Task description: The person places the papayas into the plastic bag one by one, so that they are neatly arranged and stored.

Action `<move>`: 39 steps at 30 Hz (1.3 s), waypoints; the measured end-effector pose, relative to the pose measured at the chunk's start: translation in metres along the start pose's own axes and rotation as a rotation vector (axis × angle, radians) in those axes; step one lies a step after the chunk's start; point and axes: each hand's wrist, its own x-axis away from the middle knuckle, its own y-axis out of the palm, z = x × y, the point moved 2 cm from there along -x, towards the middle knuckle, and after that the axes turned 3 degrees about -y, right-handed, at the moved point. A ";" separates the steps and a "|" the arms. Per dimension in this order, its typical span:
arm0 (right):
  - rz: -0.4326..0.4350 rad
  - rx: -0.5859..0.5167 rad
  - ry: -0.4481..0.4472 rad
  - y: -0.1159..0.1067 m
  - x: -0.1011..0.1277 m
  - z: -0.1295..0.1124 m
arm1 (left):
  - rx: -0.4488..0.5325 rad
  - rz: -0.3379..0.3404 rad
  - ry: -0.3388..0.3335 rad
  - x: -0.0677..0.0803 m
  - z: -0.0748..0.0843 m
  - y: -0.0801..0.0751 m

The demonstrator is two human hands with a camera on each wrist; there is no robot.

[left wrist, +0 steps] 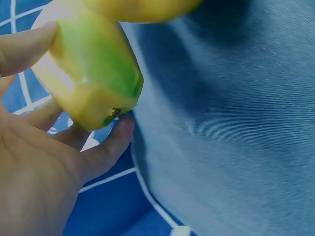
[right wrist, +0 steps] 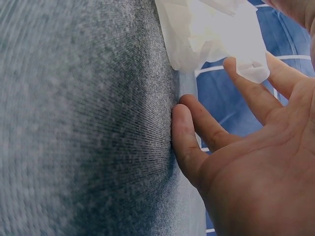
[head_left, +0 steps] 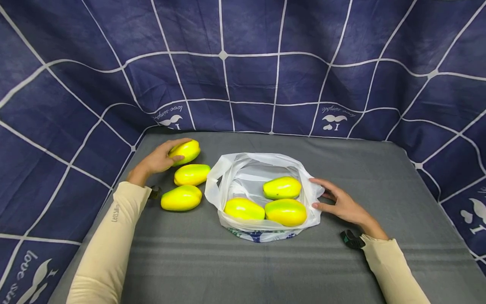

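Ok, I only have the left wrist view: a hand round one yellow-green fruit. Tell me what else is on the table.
Observer: Two more mangoes lie loose beside the left hand, which grips the far mango.
Operator: Give me the bag's contents.
Observer: The white plastic bag lies open with three mangoes inside.
Operator: Report the right hand.
Observer: The right hand rests with its fingers against the bag's right edge, thumb and forefinger spread along the plastic.

6 mangoes (head_left: 184, 152), 1 plastic bag (head_left: 243, 173)
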 end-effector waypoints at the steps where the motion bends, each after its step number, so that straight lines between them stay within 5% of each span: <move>1: 0.003 0.002 -0.003 0.000 0.000 0.000 | -0.003 0.008 0.011 0.000 0.004 -0.002; 18: 0.006 0.009 0.017 -0.002 0.002 0.000 | 0.004 -0.012 0.216 -0.008 0.086 0.004; 31: 0.018 0.035 0.012 -0.002 0.001 -0.004 | -0.029 -0.201 0.323 -0.018 0.144 0.028; 39: 0.007 0.042 0.026 -0.001 -0.001 -0.004 | -0.029 -0.294 0.357 -0.026 0.164 0.052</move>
